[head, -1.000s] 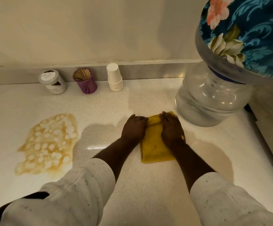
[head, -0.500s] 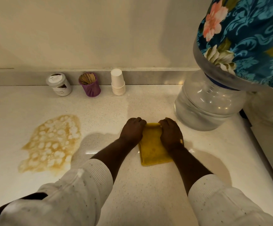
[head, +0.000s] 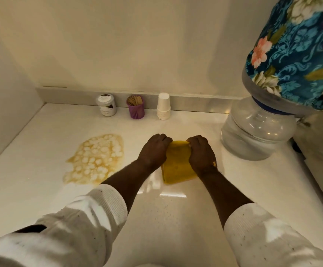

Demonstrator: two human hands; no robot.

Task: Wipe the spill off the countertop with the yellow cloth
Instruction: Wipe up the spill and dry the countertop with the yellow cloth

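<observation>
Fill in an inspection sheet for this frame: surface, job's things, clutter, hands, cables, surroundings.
Surface: pale speckled countertop, glossy, wet with a spill.
Job's things: brownish foamy spill, unwiped; folded yellow cloth lying right of it, apart.
Clutter: lidded white jar, purple toothpick holder, stack of white paper cups along the back edge.
Hands: left hand and right hand gripping the cloth's far edge.
Cables: nothing seen.
Surroundings: clear water bottle under a floral cover; plain wall.

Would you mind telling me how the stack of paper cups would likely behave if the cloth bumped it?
The paper cups look light and stand tall on a narrow base, so a bump would probably tip or slide them. They stand upside down and nested, so they might topple together. They sit far behind the cloth.
</observation>
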